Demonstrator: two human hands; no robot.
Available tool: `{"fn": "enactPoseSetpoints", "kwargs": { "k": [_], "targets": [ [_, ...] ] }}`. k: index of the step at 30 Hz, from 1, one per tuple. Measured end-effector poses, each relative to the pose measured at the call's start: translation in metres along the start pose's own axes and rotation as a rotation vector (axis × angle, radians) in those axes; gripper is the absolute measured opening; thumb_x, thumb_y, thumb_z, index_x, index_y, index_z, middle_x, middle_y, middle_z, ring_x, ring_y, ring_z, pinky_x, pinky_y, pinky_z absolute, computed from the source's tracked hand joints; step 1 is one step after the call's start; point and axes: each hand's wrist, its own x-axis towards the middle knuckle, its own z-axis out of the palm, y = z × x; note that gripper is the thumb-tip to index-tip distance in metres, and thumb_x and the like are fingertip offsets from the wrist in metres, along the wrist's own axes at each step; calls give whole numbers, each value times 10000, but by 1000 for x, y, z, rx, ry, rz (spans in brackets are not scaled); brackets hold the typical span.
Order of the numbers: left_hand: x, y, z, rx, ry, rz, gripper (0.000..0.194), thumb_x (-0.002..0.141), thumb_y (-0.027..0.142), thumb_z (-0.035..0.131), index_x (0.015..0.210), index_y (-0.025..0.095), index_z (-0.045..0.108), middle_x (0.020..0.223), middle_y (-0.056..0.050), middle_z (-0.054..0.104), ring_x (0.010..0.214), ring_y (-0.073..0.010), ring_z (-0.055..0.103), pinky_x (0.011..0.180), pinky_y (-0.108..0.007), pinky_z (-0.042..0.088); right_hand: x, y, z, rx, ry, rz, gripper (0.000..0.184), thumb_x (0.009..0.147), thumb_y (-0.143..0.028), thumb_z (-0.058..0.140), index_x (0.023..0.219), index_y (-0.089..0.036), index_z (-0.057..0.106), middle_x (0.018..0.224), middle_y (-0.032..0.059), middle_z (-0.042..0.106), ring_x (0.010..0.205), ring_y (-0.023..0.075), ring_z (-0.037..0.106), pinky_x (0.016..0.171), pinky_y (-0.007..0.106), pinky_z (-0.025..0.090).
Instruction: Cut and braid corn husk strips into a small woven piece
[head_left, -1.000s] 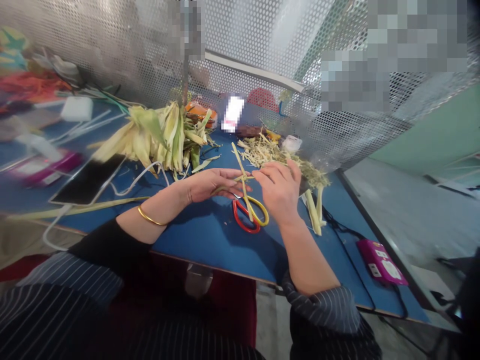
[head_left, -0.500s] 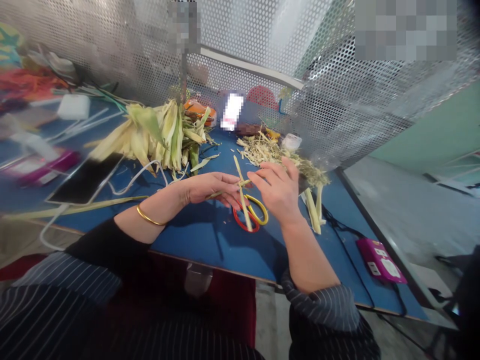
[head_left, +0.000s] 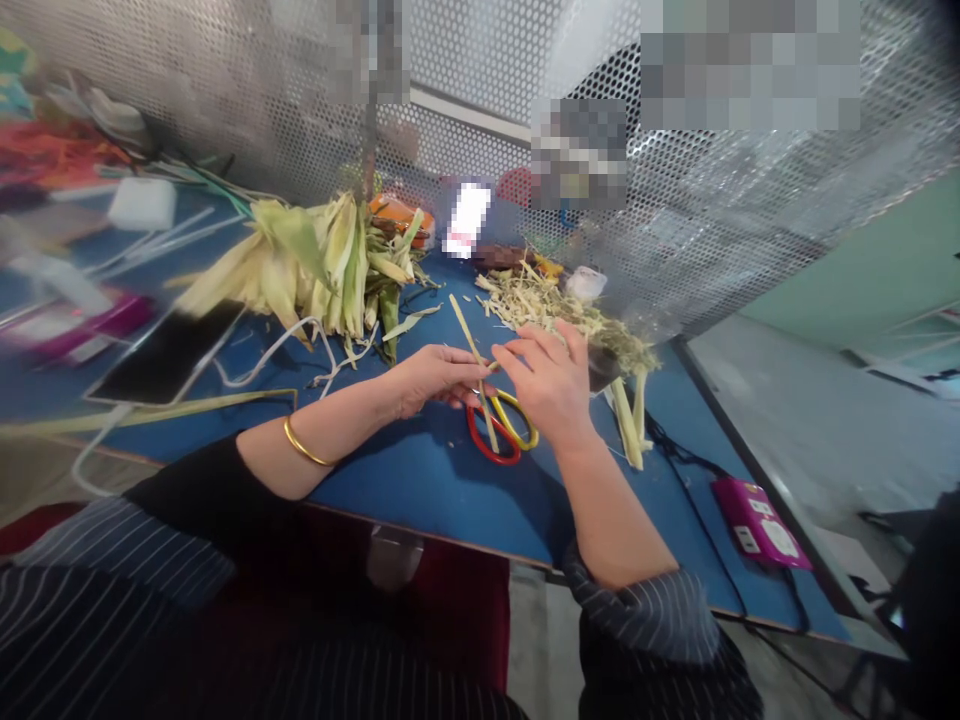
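Observation:
My left hand [head_left: 429,378] and my right hand [head_left: 550,382] meet above the blue table [head_left: 420,480], both pinching thin pale-yellow leaf strips [head_left: 471,345] that cross between the fingertips. One strip sticks up and away from the fingers, another runs down over the scissors. Red-and-yellow-handled scissors [head_left: 501,432] lie on the table just under my right hand. A gold bangle [head_left: 304,447] sits on my left wrist.
A heap of green-yellow husk leaves [head_left: 315,265] lies at the back left, a pile of shredded trimmings [head_left: 559,315] at the back right. A dark phone [head_left: 165,355] with white cable lies left. A pink device [head_left: 757,520] sits near the right edge. Perforated metal screen [head_left: 712,230] stands behind.
Both hands have drawn closer together and the upright strip has tilted more to the left; my left fingers have curled tighter on the strips.

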Motion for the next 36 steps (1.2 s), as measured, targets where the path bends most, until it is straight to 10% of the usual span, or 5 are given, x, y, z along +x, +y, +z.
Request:
{"fn": "enactPoseSetpoints", "kwargs": {
  "k": [5,12,18,36],
  "targets": [
    [7,-5,-4,-102,106,76,304,776,279,668,1044,137,684,944,-112,727,550,-70,605,494,-192,408,2,-5,-1,221,103,468,283,894,-315,526,1120,-185,636,1082,110,669,1099,253,563,986,435,380],
    [5,-11,4,72,68,124,215,777,270,653,941,138,700,864,-93,728,546,-95,641,485,-190,421,4,-20,10,1352,-114,1120,265,758,-421,646,810,-162,657,669,-5,616,544,105,525,592,274,463],
    [2,-5,-1,59,-85,-23,389,809,476,599,938,125,704,909,-133,726,631,-152,687,511,-213,468,9,-25,5,1334,-76,1152,209,741,-369,657,725,-162,639,627,-8,629,500,94,502,529,252,416],
    [-2,-9,13,248,83,114,294,810,282,617,570,114,607,557,-29,616,439,-56,529,503,-190,430,5,-35,21,1434,31,1343,192,666,-327,691,639,-154,612,501,-36,548,435,87,467,483,248,385]
  ]
}}
